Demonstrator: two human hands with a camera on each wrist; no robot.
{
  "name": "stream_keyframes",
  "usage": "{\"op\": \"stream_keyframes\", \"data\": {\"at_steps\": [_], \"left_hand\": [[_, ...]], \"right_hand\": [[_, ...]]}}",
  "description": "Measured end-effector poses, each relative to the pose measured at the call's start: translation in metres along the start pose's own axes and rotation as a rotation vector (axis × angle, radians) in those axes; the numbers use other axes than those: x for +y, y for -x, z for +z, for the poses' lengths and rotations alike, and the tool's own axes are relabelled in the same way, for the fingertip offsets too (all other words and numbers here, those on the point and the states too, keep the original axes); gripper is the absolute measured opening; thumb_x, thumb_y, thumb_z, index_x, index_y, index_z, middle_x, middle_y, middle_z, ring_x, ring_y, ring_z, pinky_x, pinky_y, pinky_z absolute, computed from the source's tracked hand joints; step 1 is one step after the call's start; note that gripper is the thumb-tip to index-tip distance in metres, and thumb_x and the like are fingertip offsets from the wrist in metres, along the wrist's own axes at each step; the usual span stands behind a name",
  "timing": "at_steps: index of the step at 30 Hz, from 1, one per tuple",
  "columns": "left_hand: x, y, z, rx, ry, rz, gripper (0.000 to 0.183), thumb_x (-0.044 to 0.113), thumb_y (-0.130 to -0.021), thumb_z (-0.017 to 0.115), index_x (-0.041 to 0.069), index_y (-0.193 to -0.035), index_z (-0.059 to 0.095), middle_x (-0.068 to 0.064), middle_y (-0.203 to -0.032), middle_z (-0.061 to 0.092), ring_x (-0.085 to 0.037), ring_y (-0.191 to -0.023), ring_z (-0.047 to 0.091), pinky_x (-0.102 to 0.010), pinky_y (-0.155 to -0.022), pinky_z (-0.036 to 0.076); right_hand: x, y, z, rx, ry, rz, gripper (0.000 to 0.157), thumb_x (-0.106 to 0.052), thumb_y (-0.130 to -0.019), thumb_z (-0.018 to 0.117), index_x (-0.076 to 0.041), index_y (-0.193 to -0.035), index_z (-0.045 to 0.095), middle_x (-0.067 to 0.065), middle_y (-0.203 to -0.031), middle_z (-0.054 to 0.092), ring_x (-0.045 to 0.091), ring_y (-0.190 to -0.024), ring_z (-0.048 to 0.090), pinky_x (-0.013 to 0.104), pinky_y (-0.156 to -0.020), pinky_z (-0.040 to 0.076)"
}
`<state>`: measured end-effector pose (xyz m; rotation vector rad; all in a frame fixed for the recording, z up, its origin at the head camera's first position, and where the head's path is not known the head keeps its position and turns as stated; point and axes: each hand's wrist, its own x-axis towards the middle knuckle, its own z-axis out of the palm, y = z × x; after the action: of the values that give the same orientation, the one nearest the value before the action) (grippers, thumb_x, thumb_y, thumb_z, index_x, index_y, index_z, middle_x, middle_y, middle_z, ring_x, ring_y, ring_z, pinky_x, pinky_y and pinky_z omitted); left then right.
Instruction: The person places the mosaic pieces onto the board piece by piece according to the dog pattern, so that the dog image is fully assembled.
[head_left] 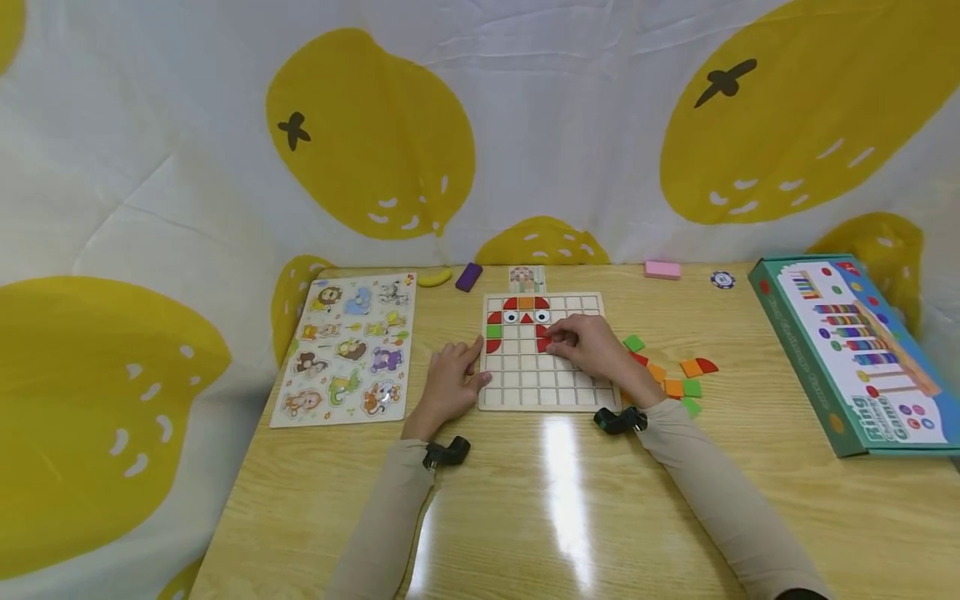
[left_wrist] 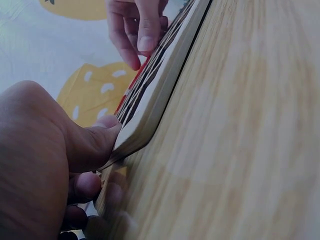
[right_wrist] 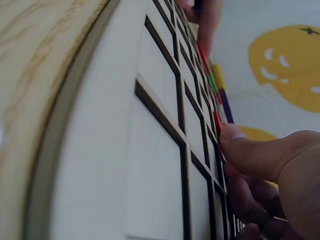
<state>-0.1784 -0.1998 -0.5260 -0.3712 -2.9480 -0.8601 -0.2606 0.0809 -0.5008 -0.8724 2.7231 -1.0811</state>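
Note:
A wooden grid board (head_left: 517, 400) lies on the table, part of its upper left filled with red, orange, green and eye-printed tiles. My left hand (head_left: 450, 379) is at the board's left side; in the left wrist view its thumb (left_wrist: 102, 135) touches the edge near a corner. Over the middle of the grid, my right hand (head_left: 588, 343) pinches a red tile (head_left: 543, 344) at a cell, below the right eye tile (head_left: 542, 317). In the right wrist view its thumb rests against that red tile (right_wrist: 218, 121); the curled fingers partly hide it.
Loose tiles (head_left: 673, 387) lie right of the board, partly under the right forearm. An animal puzzle (head_left: 348, 354) is at left, a boxed game (head_left: 862, 358) at right. Along the back are a toy banana (head_left: 435, 277), purple block (head_left: 468, 277), picture card (head_left: 527, 278), pink block (head_left: 662, 269) and chip (head_left: 722, 280).

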Motion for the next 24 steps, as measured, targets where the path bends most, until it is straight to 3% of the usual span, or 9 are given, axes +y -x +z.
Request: {"op": "stream_keyframes", "data": {"at_steps": [11,16,21,24], "left_hand": [[0.001,0.000,0.000,-0.010,-0.001,-0.007,0.066,0.035,-0.093,0.065,0.013,-0.150,0.042,0.004,-0.080,0.044,-0.016,-0.079,0.036,-0.034,-0.080,0.027],[0.003,0.000,0.001,-0.013,-0.004,-0.005,0.066,0.035,-0.093,0.065,0.012,-0.151,0.041,0.004,-0.081,0.045,-0.016,-0.079,0.036,-0.034,-0.080,0.027],[0.004,0.001,-0.001,-0.010,-0.014,-0.018,0.066,0.034,-0.093,0.064,0.013,-0.151,0.041,0.003,-0.081,0.044,-0.016,-0.080,0.036,-0.034,-0.080,0.027],[0.004,0.001,-0.003,-0.005,-0.016,-0.018,0.065,0.032,-0.093,0.065,0.012,-0.150,0.042,0.003,-0.081,0.044,-0.016,-0.080,0.036,-0.035,-0.079,0.027]], "right_hand": [[0.000,0.005,-0.001,0.079,-0.014,-0.019,0.015,-0.021,-0.085,0.078,-0.013,-0.097,0.076,-0.002,-0.083,0.068,0.012,-0.069,0.057,0.029,-0.063,0.047],[0.012,0.036,-0.043,0.108,0.034,0.055,0.021,-0.020,-0.085,0.078,-0.009,-0.102,0.075,0.003,-0.090,0.069,0.017,-0.076,0.064,0.034,-0.067,0.051],[0.044,0.087,-0.102,0.101,0.171,0.220,0.032,-0.022,-0.086,0.078,-0.003,-0.110,0.072,0.014,-0.098,0.070,0.027,-0.082,0.065,0.043,-0.072,0.050],[0.064,0.113,-0.125,0.077,0.223,0.314,0.041,-0.026,-0.084,0.080,-0.001,-0.114,0.069,0.019,-0.100,0.068,0.031,-0.085,0.064,0.043,-0.073,0.047]]}}
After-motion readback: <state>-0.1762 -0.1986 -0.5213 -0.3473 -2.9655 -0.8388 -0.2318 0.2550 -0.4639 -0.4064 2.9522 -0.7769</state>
